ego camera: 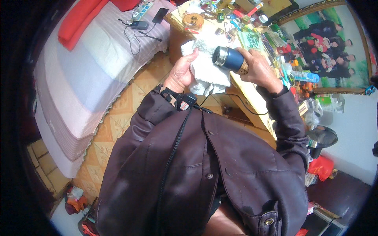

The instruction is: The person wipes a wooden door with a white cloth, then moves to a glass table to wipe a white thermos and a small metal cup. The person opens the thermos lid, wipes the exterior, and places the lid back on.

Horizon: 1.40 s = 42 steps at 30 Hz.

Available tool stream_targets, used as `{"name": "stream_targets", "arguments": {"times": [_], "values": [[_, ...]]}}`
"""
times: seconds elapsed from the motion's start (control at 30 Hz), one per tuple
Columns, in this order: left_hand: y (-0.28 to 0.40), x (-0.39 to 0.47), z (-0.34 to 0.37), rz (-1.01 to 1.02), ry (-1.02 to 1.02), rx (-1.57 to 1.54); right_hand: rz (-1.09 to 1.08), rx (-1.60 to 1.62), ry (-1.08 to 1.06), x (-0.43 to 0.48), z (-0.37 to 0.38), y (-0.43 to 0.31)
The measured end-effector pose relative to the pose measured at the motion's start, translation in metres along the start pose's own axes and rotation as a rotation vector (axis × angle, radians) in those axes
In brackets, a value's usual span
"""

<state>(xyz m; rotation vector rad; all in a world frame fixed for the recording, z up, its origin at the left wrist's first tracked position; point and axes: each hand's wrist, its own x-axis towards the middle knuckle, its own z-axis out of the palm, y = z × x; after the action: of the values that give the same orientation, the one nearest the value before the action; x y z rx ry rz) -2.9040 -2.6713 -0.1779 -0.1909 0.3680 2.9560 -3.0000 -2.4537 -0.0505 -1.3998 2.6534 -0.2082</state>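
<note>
A white terry towel (208, 66) hangs in folds from my left hand (182, 71), whose thumb presses on its near edge. My right hand (259, 69) grips a dark blue insulated bottle (231, 58) by its cork-covered base. The bottle lies tilted on its side, with its bare metal neck (219, 55) towards the towel. No lid is on the neck. Whether the neck touches the towel, I cannot tell.
A cluttered wooden table (251, 103) bears a round packaged pastry (193, 21), jars and packets. On the left stands a bed (97, 67) with a smartphone (160, 15), a power bank (139, 25) and cables. A black fan (322, 137) and a framed group photo (327, 50) are at right.
</note>
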Motion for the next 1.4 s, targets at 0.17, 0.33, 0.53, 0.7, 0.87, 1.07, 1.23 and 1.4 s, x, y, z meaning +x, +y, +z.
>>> {"name": "stream_targets", "arguments": {"times": [0.17,0.33,0.53,0.7,0.87,1.07,1.23,1.4], "values": [[-0.002,0.002,0.002,-0.021,-0.019,0.008,0.061,-0.021,-0.018,-0.007,-0.002,-0.005],[-0.004,0.005,0.003,-0.100,-0.026,-0.004,0.149,-0.002,0.005,-0.020,0.000,-0.010],[-0.011,0.011,0.002,-0.257,-0.091,-0.062,0.246,0.031,0.007,-0.048,0.006,-0.012],[-0.017,0.015,0.002,-0.410,-0.110,-0.133,0.404,0.337,0.102,-0.080,0.016,-0.020],[-0.031,0.014,0.012,-0.517,-0.112,-0.169,0.570,0.648,0.275,-0.117,0.043,-0.037],[-0.070,0.014,0.007,-0.660,-0.110,-0.187,0.804,0.975,0.550,-0.180,0.078,-0.065],[-0.085,0.017,-0.005,-0.726,-0.078,-0.103,0.917,0.940,0.814,-0.233,0.112,-0.085],[-0.100,0.018,0.018,-0.825,-0.068,-0.003,1.017,0.876,1.100,-0.291,0.142,-0.085]]}}
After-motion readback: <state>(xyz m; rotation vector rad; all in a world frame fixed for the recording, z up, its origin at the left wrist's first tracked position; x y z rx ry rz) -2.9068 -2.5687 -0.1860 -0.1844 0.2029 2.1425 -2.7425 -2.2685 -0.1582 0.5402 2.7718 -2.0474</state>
